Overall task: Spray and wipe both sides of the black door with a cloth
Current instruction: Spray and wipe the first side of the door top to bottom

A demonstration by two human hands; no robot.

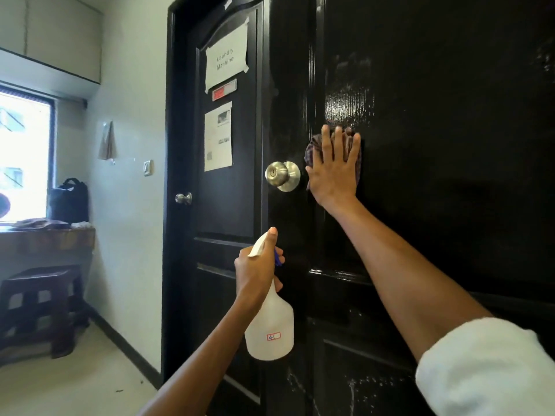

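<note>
1. While the right hand is pressing a dark checked cloth flat against the black door with straight, spread fingers, the cloth is bunching under the palm, so it is likely risking a slip out sideways, leaving bare skin smearing the wet patch just above.
2. Because that hand is working just beside the steel door knob, a wide stroke to the left is probably going to knock knuckles or snag the cloth on it.
3. The left hand is grasping the neck of a white spray bottle, thumb lying along the spray head; an accidental squeeze is likely sending mist past the door edge toward the papers.
4. Pushing hard is liable to be swinging the open door away from the wipe.
5. Droplets are showing low on the door's panel, so drips are probably running down unwiped.
6. Behind, a second black door is carrying a taped "Laundry Machine" sign and a printed notice.
7. Farther left, a bright window, a dark bag on the sill and a dark stool are sitting by the white wall.
</note>
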